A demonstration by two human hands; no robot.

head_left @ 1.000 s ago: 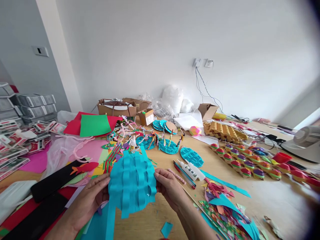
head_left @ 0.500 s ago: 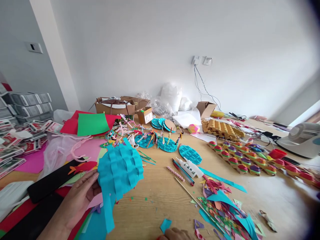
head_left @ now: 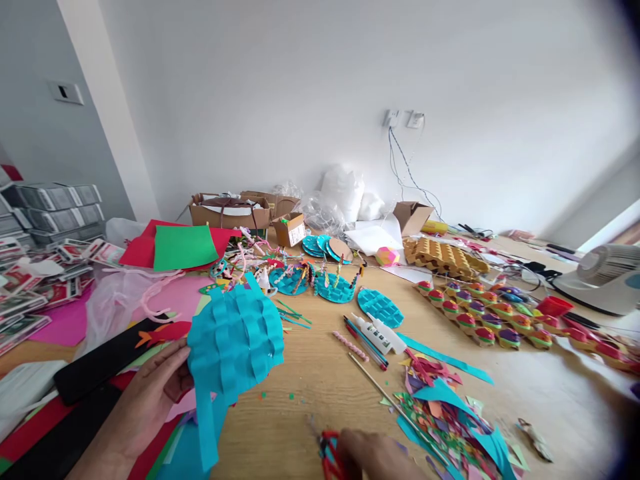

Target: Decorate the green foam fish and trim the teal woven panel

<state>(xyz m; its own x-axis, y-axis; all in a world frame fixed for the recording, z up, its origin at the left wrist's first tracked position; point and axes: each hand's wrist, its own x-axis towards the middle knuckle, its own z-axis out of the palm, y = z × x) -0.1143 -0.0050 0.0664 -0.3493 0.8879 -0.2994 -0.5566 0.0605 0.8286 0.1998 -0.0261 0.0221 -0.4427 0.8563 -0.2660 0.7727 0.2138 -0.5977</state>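
My left hand [head_left: 160,380] pinches the left edge of a blue woven paper disc [head_left: 237,340], holding it up and tilted above the table. Loose paper strips stick out from the disc at its top and its lower left. Low in the view, my right hand [head_left: 373,457] is wrapped round the red handles of a pair of scissors [head_left: 330,450]. Their blades point away from me and are smeared by motion, apart from the disc. Under my left hand lie blue, red and pink paper sheets, with an orange-red paper fish [head_left: 165,333] just beyond the fingers.
Glue bottles [head_left: 380,333] and pens lie mid-table beside a thin stick [head_left: 395,407]. Colourful paper scraps [head_left: 445,420] are heaped at right. Further back are finished blue discs [head_left: 380,307], painted egg cartons [head_left: 480,313], cardboard boxes [head_left: 230,213] and a white fan [head_left: 605,277].
My right hand has come up into view with the red-handled scissors. The disc in my left hand has shifted slightly left. The small blue scrap near my right hand no longer shows.
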